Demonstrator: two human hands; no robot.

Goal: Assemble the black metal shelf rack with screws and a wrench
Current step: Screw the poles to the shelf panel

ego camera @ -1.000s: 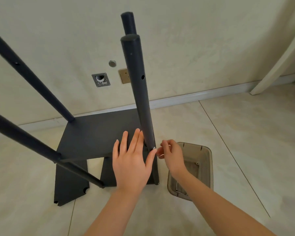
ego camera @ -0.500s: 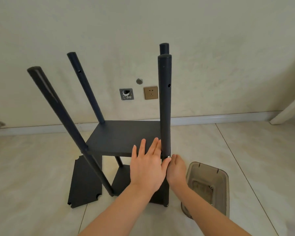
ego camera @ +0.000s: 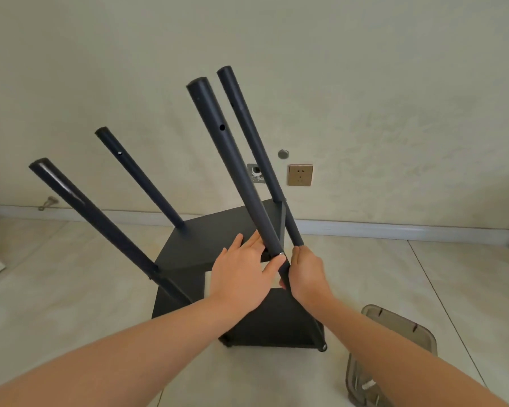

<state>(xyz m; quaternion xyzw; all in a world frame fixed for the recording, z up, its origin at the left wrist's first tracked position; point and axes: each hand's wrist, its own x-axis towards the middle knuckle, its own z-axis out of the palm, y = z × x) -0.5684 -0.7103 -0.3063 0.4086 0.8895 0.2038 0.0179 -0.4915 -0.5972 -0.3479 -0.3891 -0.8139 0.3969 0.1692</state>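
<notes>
Rack [ego camera: 271, 321] stands tilted on the floor [ego camera: 71, 304] between your hands. Your right hand [ego camera: 307, 274] grips the near post [ego camera: 232, 160] beside a silver screw [ego camera: 281, 254]; your left hand [ego camera: 241, 277] lies flat, fingers straight, on the shelf [ego camera: 206, 245] beyond.

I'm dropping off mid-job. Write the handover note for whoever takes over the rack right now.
Left hand: open, flat on the shelf, thumb by the screw.
Right hand: grip round the near post, just below that screw.
Rack: tilted; bin to its right.
Done: four posts and the shelf are on.
Left: upper holes are empty; the screw probably needs tightening. No wrench in view.
</notes>
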